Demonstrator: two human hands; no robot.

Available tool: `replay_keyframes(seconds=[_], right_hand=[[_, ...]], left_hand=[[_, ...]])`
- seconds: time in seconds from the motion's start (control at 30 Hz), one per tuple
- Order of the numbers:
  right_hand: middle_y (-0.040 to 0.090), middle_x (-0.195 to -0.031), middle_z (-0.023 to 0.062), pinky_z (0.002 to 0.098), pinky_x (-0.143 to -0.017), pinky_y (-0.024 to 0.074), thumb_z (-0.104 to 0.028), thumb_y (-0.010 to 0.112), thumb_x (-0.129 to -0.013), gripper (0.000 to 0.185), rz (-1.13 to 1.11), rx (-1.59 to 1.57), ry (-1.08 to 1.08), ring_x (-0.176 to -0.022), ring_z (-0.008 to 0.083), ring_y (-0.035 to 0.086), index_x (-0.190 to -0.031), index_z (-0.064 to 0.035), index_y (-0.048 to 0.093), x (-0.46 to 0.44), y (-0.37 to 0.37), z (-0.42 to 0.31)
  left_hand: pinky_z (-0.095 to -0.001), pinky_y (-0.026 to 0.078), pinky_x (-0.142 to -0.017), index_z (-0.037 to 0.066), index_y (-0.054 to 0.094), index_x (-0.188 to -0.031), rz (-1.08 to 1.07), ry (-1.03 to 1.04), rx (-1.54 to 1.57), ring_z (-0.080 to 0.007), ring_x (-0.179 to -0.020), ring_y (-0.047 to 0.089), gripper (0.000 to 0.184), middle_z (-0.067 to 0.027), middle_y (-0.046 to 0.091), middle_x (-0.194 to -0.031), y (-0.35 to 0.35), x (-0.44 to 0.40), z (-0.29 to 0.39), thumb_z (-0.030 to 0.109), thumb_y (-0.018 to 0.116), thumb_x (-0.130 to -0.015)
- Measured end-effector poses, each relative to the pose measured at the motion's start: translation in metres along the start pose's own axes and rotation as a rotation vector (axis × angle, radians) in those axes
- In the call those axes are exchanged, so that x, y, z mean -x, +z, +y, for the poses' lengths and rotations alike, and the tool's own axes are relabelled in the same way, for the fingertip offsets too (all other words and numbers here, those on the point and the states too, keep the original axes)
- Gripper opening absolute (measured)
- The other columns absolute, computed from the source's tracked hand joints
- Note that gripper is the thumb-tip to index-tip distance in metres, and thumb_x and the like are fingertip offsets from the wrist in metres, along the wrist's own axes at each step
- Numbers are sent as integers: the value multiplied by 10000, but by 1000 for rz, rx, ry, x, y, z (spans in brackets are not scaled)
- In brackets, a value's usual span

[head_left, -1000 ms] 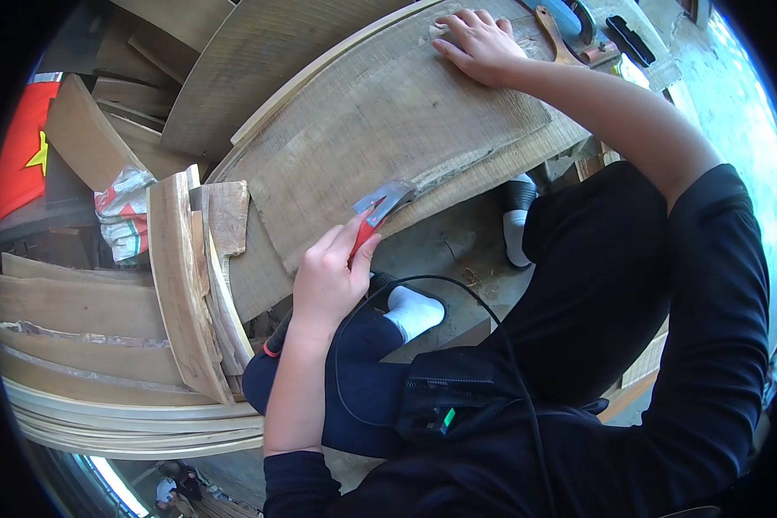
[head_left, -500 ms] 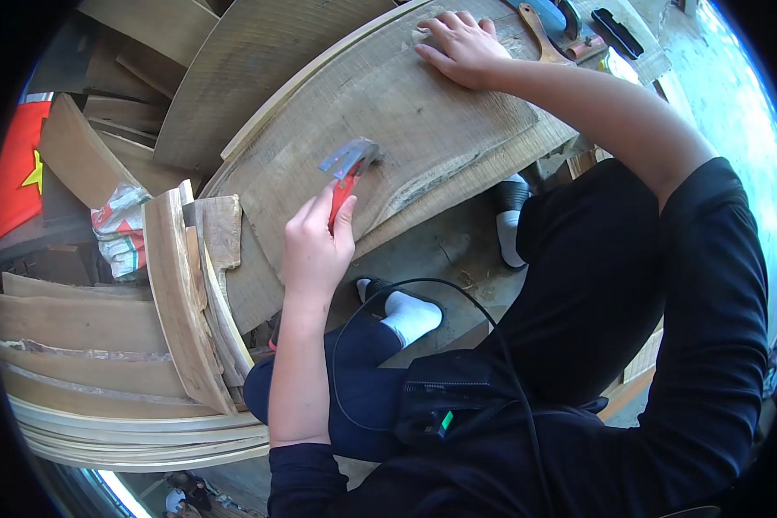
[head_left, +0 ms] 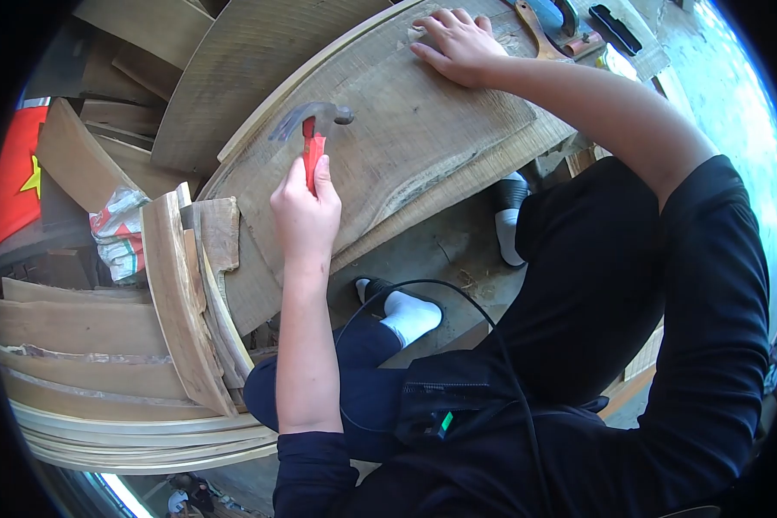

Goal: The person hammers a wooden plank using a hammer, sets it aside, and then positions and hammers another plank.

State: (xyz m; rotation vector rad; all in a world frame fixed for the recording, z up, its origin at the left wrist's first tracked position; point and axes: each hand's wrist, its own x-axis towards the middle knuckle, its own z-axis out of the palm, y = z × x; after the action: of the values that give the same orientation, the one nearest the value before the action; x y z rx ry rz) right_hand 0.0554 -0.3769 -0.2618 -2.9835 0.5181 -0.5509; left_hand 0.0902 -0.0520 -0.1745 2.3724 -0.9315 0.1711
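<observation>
My left hand (head_left: 306, 211) is closed around the red handle of a claw hammer (head_left: 316, 138). The hammer's metal head is over the left part of a wide wooden board (head_left: 380, 138), its claw towards the left and its round face towards the right. At the board's far end my right hand (head_left: 462, 47) lies with its fingers spread on the wood. The board has a rough, pale strip along its near edge and rests on another board (head_left: 527, 138) that shows beneath it.
Stacked planks (head_left: 86, 328) and upright offcuts (head_left: 177, 293) stand at the left, near a plastic bag (head_left: 119, 233) and a red flag (head_left: 13, 173). A brush (head_left: 540, 33) and a black tray (head_left: 615, 30) lie at the top right. People (head_left: 186, 499) are at the bottom left.
My left hand has moved up and left with the hammer, away from the board's near edge, and the hammer head has turned. My right hand has stayed on the board; the view has shifted slightly.
</observation>
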Motion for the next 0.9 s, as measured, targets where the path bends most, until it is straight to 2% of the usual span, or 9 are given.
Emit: replay_keyframes(seconds=[0.2,0.27,0.33,0.47,0.53,0.8,0.9], right_hand=[[494,-1497,127,561,-1182,240,-573,321,-1070,586,33,19,-6,-1447,301,379,-1491,-200,486,2,-10,-1],[546,-1356,162,547,-1050,354,-480,486,-1008,484,-61,-274,3,-1317,359,463,-1321,-124,584,5,-43,-6],[544,-1356,160,548,-1047,354,-479,483,-1009,484,-93,-274,8,-1316,359,463,-1322,-124,584,6,-47,-7],[544,-1348,159,548,-1039,356,-477,466,-1016,481,-109,-268,-25,-1309,360,463,-1320,-124,584,5,-47,-5],[548,-1344,160,548,-1038,357,-479,459,-1021,482,-97,-286,2,-1307,361,464,-1319,-122,585,4,-45,-5],[557,-1337,170,550,-1042,353,-500,441,-1030,507,-91,-329,22,-1312,364,462,-1322,-110,582,5,-46,-3],[553,-1350,171,552,-1041,352,-507,442,-1028,516,-87,-319,23,-1319,365,459,-1321,-107,581,4,-43,-4]], left_hand=[[-486,490,-606,-12,666,-994,31,64,-71,-453,-698,648,230,-246,655,-746,14,-25,0,212,616,-1007],[-499,495,-617,-14,661,-987,42,72,-85,-464,-720,652,230,-252,660,-758,19,-35,-1,212,618,-1004],[-530,520,-654,-14,649,-983,-4,101,-110,-460,-788,677,241,-256,688,-836,20,-47,0,221,603,-1006],[-530,518,-658,-23,650,-969,-22,114,-75,-457,-787,677,249,-258,685,-834,17,-44,10,222,615,-999],[-485,510,-644,-12,688,-1017,-111,106,-115,-443,-762,679,249,-261,667,-790,17,-36,12,229,634,-997],[-475,513,-633,-42,700,-1055,-99,171,-49,-434,-736,679,288,-247,674,-783,7,15,32,236,662,-985],[-495,547,-690,-41,676,-1150,-211,164,-6,-439,-815,693,294,-243,699,-927,-2,31,38,196,660,-978]])
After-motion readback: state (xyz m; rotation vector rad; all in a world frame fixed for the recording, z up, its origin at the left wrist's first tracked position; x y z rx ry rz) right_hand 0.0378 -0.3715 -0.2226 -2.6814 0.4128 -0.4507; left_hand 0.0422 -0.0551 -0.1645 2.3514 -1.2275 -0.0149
